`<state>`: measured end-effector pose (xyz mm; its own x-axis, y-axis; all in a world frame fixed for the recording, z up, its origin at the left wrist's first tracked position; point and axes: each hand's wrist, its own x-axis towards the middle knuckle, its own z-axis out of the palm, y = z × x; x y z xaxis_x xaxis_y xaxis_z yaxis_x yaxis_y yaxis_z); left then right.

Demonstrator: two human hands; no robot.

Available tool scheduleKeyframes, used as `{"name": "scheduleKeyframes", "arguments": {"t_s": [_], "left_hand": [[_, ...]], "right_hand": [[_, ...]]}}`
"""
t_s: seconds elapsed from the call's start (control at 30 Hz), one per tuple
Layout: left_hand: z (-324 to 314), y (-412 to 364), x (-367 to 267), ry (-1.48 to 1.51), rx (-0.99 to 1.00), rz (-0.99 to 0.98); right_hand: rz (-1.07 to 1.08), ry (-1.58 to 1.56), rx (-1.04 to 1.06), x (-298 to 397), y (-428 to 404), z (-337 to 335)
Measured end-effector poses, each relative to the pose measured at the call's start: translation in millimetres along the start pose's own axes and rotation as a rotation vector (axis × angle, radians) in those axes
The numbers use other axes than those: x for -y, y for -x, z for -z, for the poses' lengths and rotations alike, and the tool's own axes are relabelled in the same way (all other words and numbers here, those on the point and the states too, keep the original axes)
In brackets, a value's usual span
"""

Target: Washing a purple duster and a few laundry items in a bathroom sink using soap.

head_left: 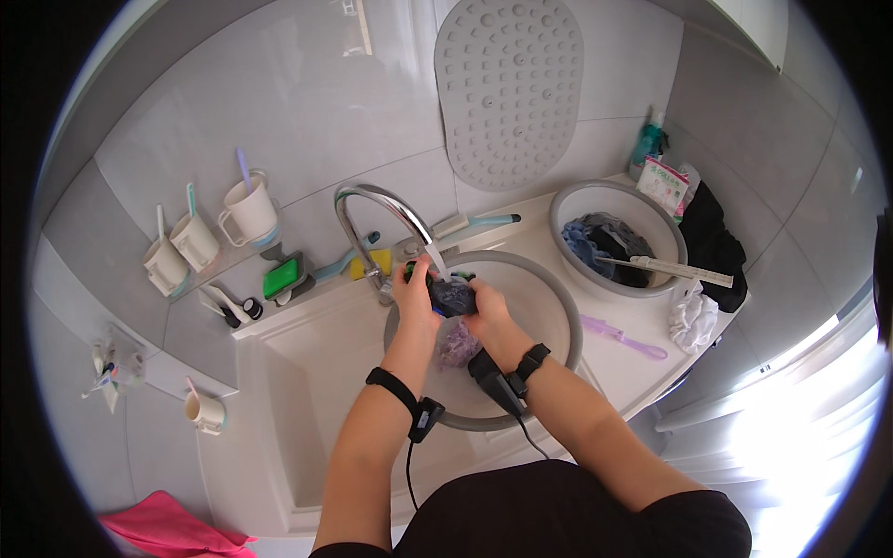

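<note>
My left hand [416,296] and my right hand [488,307] grip a bunched dark cloth [455,298] from its two sides. A stream of water [438,261] from the curved chrome faucet [391,199] falls on it. Bits of green and blue show beside the left fingers. Below the hands, a grey-rimmed white basin [572,328] rests over the sink. In it lies a purple, lace-like piece of fabric [459,345]. Black straps with small devices circle both wrists, and cables hang from them.
At right stands another basin [558,209] with dark and blue clothes, a cream plastic stick [684,268] across its rim. Near it lie a purple clip-like item [623,336], white fabric [693,319] and black cloth [715,237]. Left are a green soap [280,278], yellow sponge [371,264] and several cups.
</note>
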<state>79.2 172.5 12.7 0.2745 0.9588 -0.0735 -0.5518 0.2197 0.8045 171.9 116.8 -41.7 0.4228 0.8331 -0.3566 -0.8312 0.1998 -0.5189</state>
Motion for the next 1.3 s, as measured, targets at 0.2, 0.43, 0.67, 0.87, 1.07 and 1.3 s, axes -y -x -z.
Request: {"name": "scheduleKeyframes", "arguments": {"t_s": [0.2,0.43,0.67,0.87,1.07,1.3], "left_hand": [[23,-2,3,0.201,0.259,0.441],[5,6,3,0.007,0.29,0.239],[-5,13,1,-0.375,0.338,0.03],[-4,2,-3,-0.78,0.522,-0.066],[-19,3,-13,-0.25,0.164,0.325],[2,-13,25,-0.668,0.121,-0.005]], "right_hand": [[0.176,0.412,0.325,8,8,-26],[0.464,0.86,-0.026,6,-14,-7],[-0.387,0.427,0.504,36,32,10],[-0.427,0.771,0.457,35,33,-8],[-0.201,1.092,0.311,38,58,-39],[0.11,1.591,0.28,7,51,-30]]}}
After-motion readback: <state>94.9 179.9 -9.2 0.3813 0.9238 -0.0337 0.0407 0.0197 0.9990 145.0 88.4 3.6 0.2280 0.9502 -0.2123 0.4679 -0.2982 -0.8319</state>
